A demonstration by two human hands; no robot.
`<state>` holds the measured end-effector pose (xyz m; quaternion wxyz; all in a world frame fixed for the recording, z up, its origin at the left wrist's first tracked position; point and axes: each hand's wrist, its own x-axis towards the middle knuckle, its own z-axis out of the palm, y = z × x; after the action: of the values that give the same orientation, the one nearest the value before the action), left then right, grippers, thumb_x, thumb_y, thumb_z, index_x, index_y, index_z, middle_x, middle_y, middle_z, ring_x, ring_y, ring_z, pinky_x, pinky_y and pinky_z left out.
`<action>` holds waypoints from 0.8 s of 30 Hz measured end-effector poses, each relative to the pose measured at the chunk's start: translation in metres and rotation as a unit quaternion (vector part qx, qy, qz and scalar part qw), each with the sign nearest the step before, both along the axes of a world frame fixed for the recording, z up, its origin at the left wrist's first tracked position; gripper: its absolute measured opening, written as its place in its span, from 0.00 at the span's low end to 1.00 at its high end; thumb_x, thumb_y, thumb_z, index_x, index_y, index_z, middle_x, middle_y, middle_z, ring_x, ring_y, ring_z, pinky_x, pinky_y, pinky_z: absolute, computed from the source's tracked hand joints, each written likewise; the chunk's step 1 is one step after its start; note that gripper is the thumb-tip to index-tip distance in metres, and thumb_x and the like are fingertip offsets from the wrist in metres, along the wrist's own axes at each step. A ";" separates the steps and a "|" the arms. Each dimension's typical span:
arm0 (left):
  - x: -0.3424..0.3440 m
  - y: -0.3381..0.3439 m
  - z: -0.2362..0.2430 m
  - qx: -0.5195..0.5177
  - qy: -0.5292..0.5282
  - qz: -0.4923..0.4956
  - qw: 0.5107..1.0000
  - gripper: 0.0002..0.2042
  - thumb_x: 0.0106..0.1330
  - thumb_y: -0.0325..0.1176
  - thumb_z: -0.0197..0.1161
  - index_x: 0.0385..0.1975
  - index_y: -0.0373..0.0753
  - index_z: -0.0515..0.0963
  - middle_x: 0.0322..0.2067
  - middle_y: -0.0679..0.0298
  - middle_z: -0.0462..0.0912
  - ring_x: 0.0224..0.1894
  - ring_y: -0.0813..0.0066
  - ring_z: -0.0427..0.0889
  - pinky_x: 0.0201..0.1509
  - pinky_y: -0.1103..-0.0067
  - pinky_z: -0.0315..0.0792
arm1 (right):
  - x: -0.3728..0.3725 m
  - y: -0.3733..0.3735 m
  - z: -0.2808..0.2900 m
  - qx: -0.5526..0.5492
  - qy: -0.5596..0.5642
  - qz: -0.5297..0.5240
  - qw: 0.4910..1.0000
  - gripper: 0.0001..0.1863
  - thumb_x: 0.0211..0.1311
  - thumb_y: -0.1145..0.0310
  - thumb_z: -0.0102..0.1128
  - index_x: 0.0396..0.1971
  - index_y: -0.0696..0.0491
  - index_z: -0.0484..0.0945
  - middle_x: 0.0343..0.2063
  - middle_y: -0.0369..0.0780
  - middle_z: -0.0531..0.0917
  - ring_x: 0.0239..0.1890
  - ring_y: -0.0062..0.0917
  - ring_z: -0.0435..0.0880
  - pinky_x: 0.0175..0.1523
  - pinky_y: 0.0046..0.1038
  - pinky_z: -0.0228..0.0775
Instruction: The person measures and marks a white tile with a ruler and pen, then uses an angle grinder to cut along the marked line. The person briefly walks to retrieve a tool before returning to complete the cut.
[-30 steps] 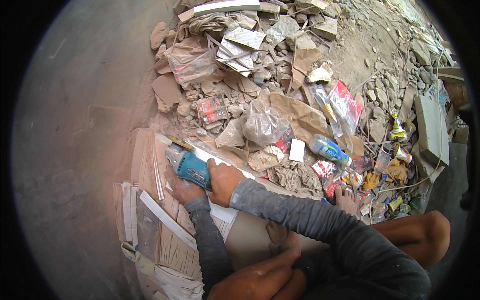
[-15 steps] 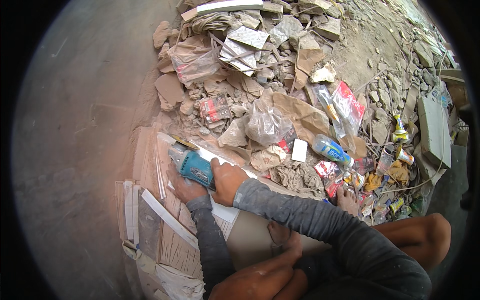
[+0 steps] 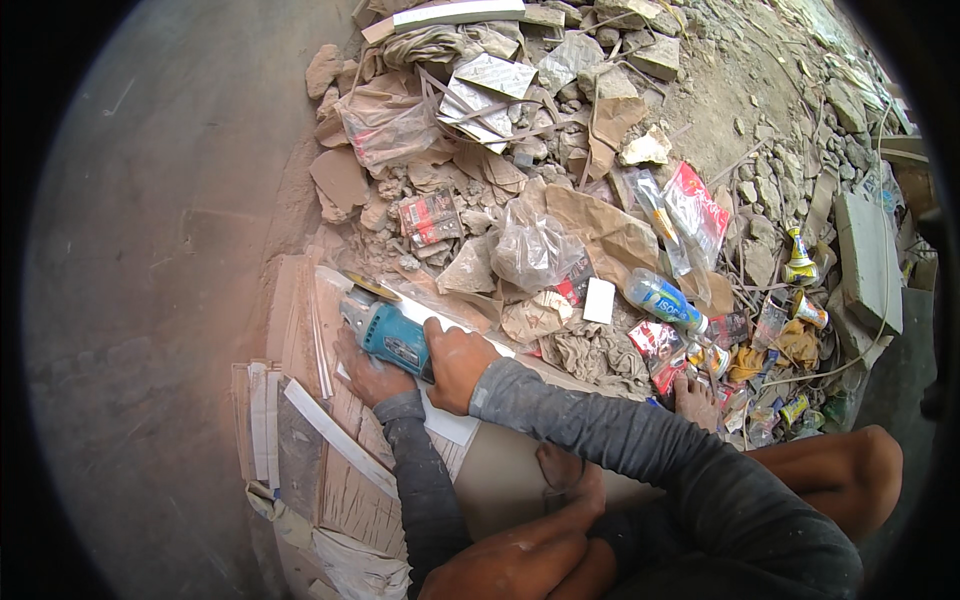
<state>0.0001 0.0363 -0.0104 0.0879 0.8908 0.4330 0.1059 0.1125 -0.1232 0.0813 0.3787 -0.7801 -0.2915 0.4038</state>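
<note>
My right hand is wrapped round the rear body of a teal angle grinder with a grey metal head. Its thin disc sits at the far end, over a white strip of board or tile. Close against the grinder's near left side lies my left hand, low over the work. The grinder hides most of its fingers, so I cannot make out whether they grip the tool or press on the white piece. Both forearms wear dusty dark grey sleeves.
White strips lie on cracked brown boards by my left forearm. Beyond the grinder spreads rubble with torn paper, plastic bags and a clear bottle. A grey block stands far right. Reddish dust covers the floor at left.
The grinder and my right hand have shifted very slightly to the right. My left hand stays in nearly the same place.
</note>
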 end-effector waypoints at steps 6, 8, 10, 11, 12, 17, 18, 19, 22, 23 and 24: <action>-0.002 0.002 -0.002 -0.001 0.004 -0.004 1.000 0.31 0.71 0.44 0.57 0.72 0.38 0.67 0.75 0.58 0.65 0.80 0.57 0.54 0.80 0.47 0.38 | -0.002 -0.002 -0.001 -0.016 0.003 -0.001 1.000 0.36 0.50 0.66 0.70 0.54 0.66 0.63 0.38 0.63 0.82 0.42 0.60 0.85 0.49 0.51 0.79; -0.003 0.002 -0.002 0.002 0.005 -0.007 1.000 0.31 0.71 0.44 0.57 0.73 0.38 0.66 0.75 0.58 0.64 0.80 0.57 0.54 0.80 0.47 0.38 | -0.003 -0.004 -0.002 -0.008 0.004 -0.005 1.000 0.36 0.49 0.66 0.71 0.55 0.66 0.63 0.38 0.63 0.82 0.42 0.60 0.85 0.49 0.50 0.79; -0.003 0.001 -0.002 0.005 0.009 -0.014 1.000 0.32 0.71 0.44 0.57 0.73 0.38 0.66 0.75 0.59 0.64 0.80 0.57 0.54 0.80 0.47 0.38 | -0.004 -0.005 -0.002 -0.008 0.005 -0.006 1.000 0.36 0.49 0.66 0.71 0.55 0.66 0.63 0.38 0.63 0.82 0.42 0.59 0.85 0.49 0.50 0.80; -0.004 0.001 -0.002 0.006 0.005 -0.016 1.000 0.32 0.71 0.43 0.57 0.73 0.38 0.65 0.75 0.59 0.64 0.80 0.57 0.54 0.80 0.47 0.38 | -0.004 -0.006 -0.002 -0.010 0.004 -0.005 1.000 0.36 0.49 0.66 0.71 0.55 0.66 0.63 0.38 0.63 0.82 0.42 0.59 0.85 0.49 0.50 0.80; -0.004 0.001 -0.003 0.005 0.012 -0.016 1.000 0.32 0.71 0.43 0.57 0.73 0.38 0.65 0.75 0.59 0.64 0.80 0.57 0.54 0.80 0.47 0.38 | -0.005 -0.007 -0.003 -0.011 0.004 -0.004 1.000 0.36 0.49 0.66 0.71 0.55 0.66 0.63 0.38 0.63 0.82 0.42 0.59 0.85 0.49 0.50 0.80; -0.005 0.002 -0.003 0.012 0.014 -0.017 1.000 0.31 0.70 0.41 0.57 0.73 0.39 0.66 0.75 0.59 0.64 0.80 0.57 0.54 0.80 0.46 0.39 | -0.005 -0.009 -0.003 -0.014 0.007 -0.002 1.000 0.36 0.49 0.66 0.71 0.55 0.66 0.63 0.38 0.63 0.82 0.42 0.59 0.85 0.49 0.50 0.80; -0.005 0.002 -0.004 0.015 0.013 -0.020 1.000 0.31 0.70 0.41 0.57 0.73 0.39 0.66 0.75 0.59 0.64 0.80 0.57 0.54 0.80 0.46 0.39 | -0.005 -0.009 -0.003 -0.016 0.010 -0.004 1.000 0.36 0.49 0.66 0.71 0.55 0.66 0.63 0.38 0.63 0.82 0.42 0.59 0.85 0.49 0.50 0.80; -0.005 0.002 -0.004 0.017 0.009 -0.020 1.000 0.31 0.70 0.41 0.58 0.73 0.39 0.66 0.75 0.59 0.64 0.80 0.57 0.55 0.79 0.46 0.40 | -0.005 -0.009 -0.003 -0.012 0.007 -0.003 1.000 0.36 0.49 0.66 0.71 0.55 0.66 0.63 0.39 0.63 0.82 0.42 0.59 0.85 0.50 0.50 0.80; -0.005 0.002 -0.005 0.017 0.006 -0.019 1.000 0.31 0.70 0.41 0.57 0.73 0.39 0.66 0.75 0.60 0.64 0.80 0.57 0.55 0.79 0.46 0.40 | -0.005 -0.008 -0.003 -0.009 0.003 -0.001 1.000 0.36 0.50 0.66 0.71 0.55 0.65 0.63 0.39 0.63 0.82 0.43 0.59 0.85 0.50 0.50 0.79; -0.005 0.003 -0.006 0.015 -0.001 -0.018 1.000 0.31 0.71 0.41 0.57 0.73 0.39 0.66 0.75 0.60 0.65 0.80 0.57 0.55 0.79 0.46 0.40 | -0.005 -0.007 -0.003 -0.009 0.003 -0.001 1.000 0.36 0.50 0.66 0.71 0.55 0.65 0.63 0.39 0.63 0.82 0.43 0.59 0.85 0.50 0.50 0.79; -0.005 0.003 -0.006 0.016 0.007 -0.018 1.000 0.31 0.71 0.41 0.57 0.73 0.39 0.66 0.75 0.60 0.64 0.80 0.57 0.55 0.79 0.46 0.40 | -0.005 -0.007 -0.003 -0.016 0.004 -0.001 1.000 0.36 0.50 0.66 0.71 0.55 0.65 0.63 0.39 0.63 0.82 0.43 0.59 0.85 0.50 0.50 0.79</action>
<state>-0.0047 0.0389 -0.0162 0.0724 0.9005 0.4157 0.1049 0.1078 -0.1299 0.0780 0.3679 -0.7845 -0.2830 0.4113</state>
